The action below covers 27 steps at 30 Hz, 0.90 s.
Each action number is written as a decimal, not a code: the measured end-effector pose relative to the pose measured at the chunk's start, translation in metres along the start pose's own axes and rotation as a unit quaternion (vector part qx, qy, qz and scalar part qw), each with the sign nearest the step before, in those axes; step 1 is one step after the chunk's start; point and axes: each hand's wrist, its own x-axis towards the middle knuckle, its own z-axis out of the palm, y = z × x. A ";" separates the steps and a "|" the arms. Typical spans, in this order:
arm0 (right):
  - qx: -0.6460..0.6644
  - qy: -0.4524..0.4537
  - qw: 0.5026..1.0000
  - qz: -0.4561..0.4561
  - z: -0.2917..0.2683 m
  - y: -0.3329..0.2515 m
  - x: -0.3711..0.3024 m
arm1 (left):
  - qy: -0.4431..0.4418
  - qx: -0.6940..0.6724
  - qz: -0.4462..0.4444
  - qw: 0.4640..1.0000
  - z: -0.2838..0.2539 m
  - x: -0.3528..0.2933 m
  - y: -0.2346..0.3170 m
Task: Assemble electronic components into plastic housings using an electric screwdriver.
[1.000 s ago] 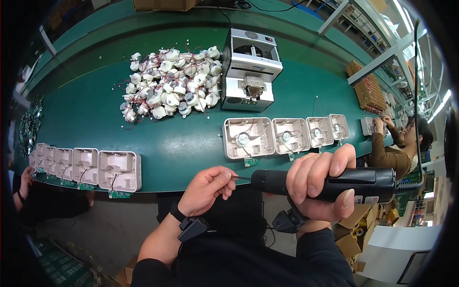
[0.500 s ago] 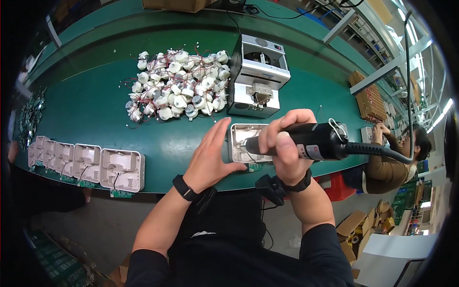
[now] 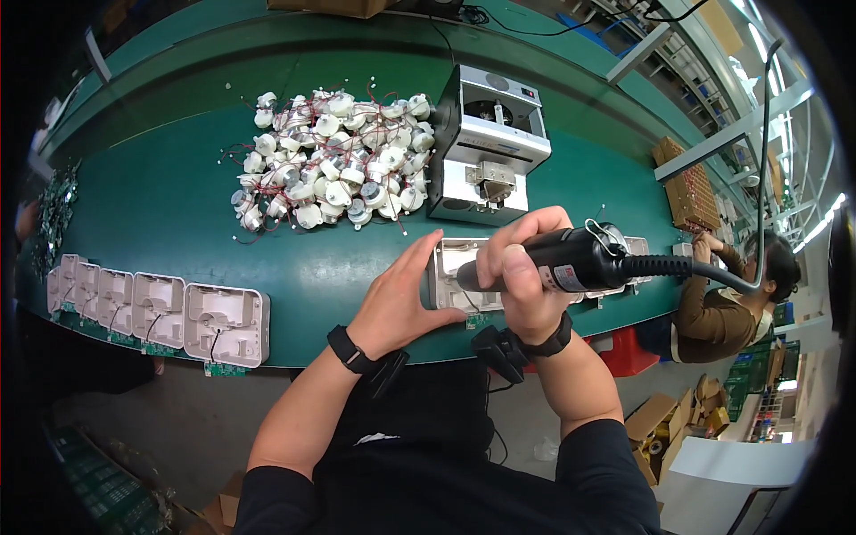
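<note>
My right hand (image 3: 526, 267) is wrapped round a black corded electric screwdriver (image 3: 584, 259). Its narrow end points down and left over a white plastic housing (image 3: 442, 278) on the green bench; the tip is hard to make out. My left hand (image 3: 397, 299) is open at the housing's left side, thumb and fingers spread along that edge; whether it presses on it I cannot tell. A small green circuit board (image 3: 478, 320) lies at the housing's near edge. My right hand and the screwdriver hide much of the housing.
A pile of white round motors with red wires (image 3: 330, 165) lies beyond my left hand. Right of it stands a grey-and-black machine (image 3: 492, 147). Several similar housings (image 3: 227, 325) line the bench's left front. At far right a co-worker (image 3: 736, 303) sits by a brown carton (image 3: 688, 189).
The whole view has shifted slightly. My right hand and the screwdriver have moved a little left over the housing. My left hand stays spread at the housing's side.
</note>
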 end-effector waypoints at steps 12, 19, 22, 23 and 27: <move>-0.053 -0.025 0.998 -0.001 -0.010 0.000 0.005 | 0.020 0.037 0.045 0.998 0.003 0.009 0.000; 0.072 0.056 0.988 -0.122 -0.034 -0.051 0.043 | 0.019 0.025 0.038 0.999 0.008 0.001 -0.005; -0.002 0.199 0.969 -0.146 -0.072 -0.077 0.107 | 0.025 0.032 0.017 0.999 0.008 -0.001 0.002; -0.054 0.224 0.964 -0.130 -0.085 -0.075 0.129 | 0.022 0.036 0.030 0.999 0.008 0.000 -0.001; -0.223 0.258 0.940 0.022 -0.124 -0.018 0.208 | 0.050 -0.094 -0.018 0.994 0.010 0.003 -0.016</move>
